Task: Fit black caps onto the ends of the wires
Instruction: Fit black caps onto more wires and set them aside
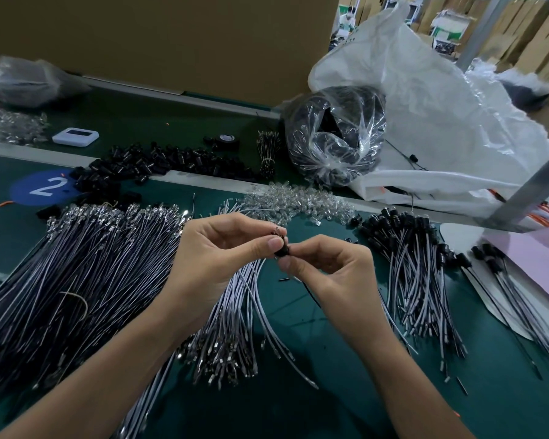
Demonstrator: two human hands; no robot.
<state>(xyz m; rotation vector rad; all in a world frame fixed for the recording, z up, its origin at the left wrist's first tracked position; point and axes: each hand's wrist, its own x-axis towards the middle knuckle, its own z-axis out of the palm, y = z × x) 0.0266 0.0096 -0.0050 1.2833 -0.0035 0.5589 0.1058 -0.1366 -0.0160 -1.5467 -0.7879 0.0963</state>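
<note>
Above the desk [298, 407], left hand [216, 248] fingers pinch a wire [278, 231] near its metal end, and right hand [327, 267] fingers pinch the cap [281, 251]. Best to line both up, then push straight, without bending the terminal.
</note>
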